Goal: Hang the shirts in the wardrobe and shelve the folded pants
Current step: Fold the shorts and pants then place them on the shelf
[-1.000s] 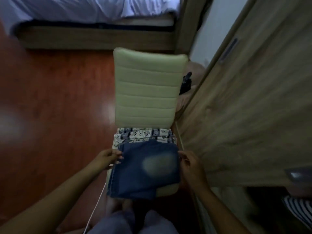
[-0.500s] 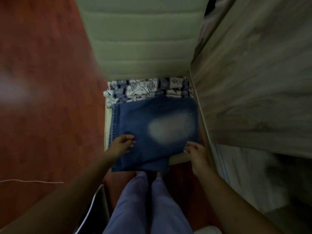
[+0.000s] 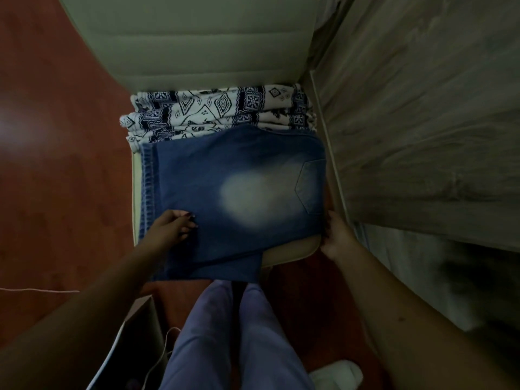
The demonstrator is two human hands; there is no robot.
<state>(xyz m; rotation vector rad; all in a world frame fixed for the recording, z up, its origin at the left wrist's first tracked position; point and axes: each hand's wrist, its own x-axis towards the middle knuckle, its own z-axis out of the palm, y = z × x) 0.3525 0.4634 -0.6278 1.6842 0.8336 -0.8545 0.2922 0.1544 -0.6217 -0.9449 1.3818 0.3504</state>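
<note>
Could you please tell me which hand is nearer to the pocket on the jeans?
Right. The right hand is at the right edge of the jeans, close beside the pocket; the left hand rests on them near the opposite, left edge.

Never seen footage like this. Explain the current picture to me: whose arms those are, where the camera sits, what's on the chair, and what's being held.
There is no machine here. The arms belong to a person, and the single camera is worn on their head, looking down, so their own legs show at the bottom. The left hand rests on the near left part of the folded jeans. The right hand touches the jeans' right edge. Whether either hand actually grips is unclear. The jeans lie on the chair seat, overlapping a folded patterned garment that sits against the chair back. The wood-grain panel on the right is likely the wardrobe.
</note>
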